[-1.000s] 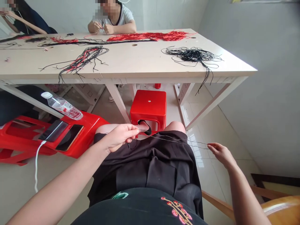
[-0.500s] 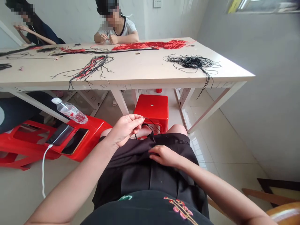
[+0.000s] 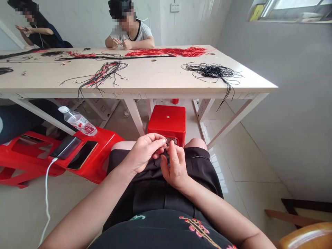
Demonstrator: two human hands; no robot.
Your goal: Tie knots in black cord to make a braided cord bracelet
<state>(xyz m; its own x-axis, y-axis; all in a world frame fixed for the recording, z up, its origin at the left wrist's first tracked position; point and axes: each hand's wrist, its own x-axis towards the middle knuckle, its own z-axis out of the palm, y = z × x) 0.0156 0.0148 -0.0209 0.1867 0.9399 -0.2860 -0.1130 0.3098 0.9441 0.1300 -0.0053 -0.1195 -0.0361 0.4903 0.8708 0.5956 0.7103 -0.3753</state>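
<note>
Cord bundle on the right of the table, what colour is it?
Black, all of it; the head view shows the cord bundle clearly.

I'd call this a plain handicraft workroom, though the wide, tilted view makes it hard to be sure. A long table (image 3: 145, 74) runs across the room, strewn with lengths of red cord (image 3: 168, 52) and black cord (image 3: 212, 71). One person (image 3: 129, 34) sits working at the far side, another person (image 3: 38, 36) further along. There's a red plastic stool (image 3: 167, 121) on the tiled floor (image 3: 249, 166).
</note>
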